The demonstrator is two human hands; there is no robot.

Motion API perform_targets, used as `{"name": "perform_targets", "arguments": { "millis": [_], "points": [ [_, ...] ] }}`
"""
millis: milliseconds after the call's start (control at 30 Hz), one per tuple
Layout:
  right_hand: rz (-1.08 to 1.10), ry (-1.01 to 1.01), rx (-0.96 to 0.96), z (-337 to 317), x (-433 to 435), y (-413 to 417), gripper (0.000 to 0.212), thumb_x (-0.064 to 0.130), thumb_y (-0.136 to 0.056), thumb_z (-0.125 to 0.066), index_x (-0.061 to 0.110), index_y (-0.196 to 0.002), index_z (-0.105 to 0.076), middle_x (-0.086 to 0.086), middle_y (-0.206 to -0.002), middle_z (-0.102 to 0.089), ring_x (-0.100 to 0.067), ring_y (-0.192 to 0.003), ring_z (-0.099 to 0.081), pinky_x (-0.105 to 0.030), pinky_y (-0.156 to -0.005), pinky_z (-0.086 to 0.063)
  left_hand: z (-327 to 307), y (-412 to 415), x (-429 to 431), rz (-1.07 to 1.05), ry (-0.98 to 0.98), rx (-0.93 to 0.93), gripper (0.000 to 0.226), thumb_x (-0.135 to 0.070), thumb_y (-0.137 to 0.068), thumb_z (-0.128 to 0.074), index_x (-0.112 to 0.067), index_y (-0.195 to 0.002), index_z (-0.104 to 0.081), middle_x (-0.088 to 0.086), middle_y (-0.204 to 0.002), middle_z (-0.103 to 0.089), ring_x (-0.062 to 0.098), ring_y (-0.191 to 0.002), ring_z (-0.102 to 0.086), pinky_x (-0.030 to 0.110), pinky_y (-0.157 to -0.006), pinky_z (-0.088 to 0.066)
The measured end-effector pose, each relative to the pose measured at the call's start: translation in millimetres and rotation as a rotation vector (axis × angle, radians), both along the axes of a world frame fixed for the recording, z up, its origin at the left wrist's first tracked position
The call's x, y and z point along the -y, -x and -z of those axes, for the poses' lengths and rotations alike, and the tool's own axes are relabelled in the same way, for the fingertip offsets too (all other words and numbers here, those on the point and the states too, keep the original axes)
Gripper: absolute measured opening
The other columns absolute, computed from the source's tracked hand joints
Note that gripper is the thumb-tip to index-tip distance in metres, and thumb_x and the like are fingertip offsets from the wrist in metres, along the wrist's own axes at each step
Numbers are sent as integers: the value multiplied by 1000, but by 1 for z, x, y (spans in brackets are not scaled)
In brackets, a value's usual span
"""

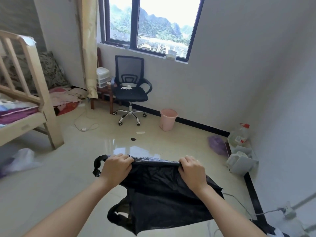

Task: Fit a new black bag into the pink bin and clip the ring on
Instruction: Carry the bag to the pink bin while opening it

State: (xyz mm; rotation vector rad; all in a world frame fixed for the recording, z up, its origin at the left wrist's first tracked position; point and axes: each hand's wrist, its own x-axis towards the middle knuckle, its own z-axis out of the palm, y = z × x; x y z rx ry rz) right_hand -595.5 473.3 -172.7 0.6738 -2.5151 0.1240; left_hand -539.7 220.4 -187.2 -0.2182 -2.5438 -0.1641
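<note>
We've got the black bag (pixel 159 190) up in front of us, stretched between both hands. Our left hand (pixel 116 168) is closed on one end of the top edge, our right hand (pixel 192 171) is closed on the other, and the two are held well apart so the plastic runs taut between them. One handle loop pokes out past the left hand, and the other loop dangles low beneath our left forearm.

The job right now, as we read it, is getting the mouth open before we walk it over. We want our fingers to part the two layers rather than pinch them together, so a little rubbing at the edge and a shake to let air in should do it. We keep the pull gentle, because this film looks thin and would likely tear.

The bag itself is crinkled, glossy along the top fold, matte and slightly see-through lower down, with a ragged, uneven bottom edge hanging toward us.

The pink bin (pixel 168 119) is well ahead of our hands, a little to the right, standing upright on the floor against the wall just beside the office chair (pixel 130 88). It looks unlined. We can't make out whether its ring is on the rim.
</note>
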Motion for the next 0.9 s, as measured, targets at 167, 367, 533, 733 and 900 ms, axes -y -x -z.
{"name": "perform_targets", "arguments": {
  "millis": [167,367,533,733,900],
  "points": [
    [32,-6,21,8,20,69,32,3,-38,-86,10,-50,-58,-1,-47,-57,-20,-39,-54,-18,-32,-38,8,77,19,13,0,19,18,-11,-62,-54,-16,-50,-67,-4,-42,-61,16,-36,-56,15,-37,-42],
    [92,-11,9,-2,56,169,31,1,-40,-86,8,-50,-57,-3,-46,-56,-22,-39,-53,-21,-33,-42,6,198,58,80,1,3,34,-20,-67,-37,-17,-51,-67,-4,-45,-62,15,-40,-59,14,-38,-43],
    [178,41,44,-16,80,253,29,-1,-44,-84,7,-53,-58,-5,-49,-58,-23,-42,-55,-26,-35,-45,-8,303,81,142,-32,-8,34,-21,-66,-37,-18,-50,-67,-5,-45,-62,15,-41,-60,14,-39,-45],
    [275,24,155,4,85,325,30,0,-43,-86,9,-53,-59,-3,-48,-58,-22,-41,-55,-22,-35,-42,18,393,82,229,-55,60,11,-13,-54,-59,-18,-52,-69,-4,-46,-63,14,-41,-61,13,-40,-45],
    [314,32,217,23,75,408,28,-3,-45,-84,7,-54,-59,-5,-50,-59,-25,-43,-56,-27,-36,-44,42,482,73,239,-60,109,24,-18,-63,-47,-18,-52,-69,-5,-47,-64,14,-42,-62,13,-41,-47]
  ]
}}
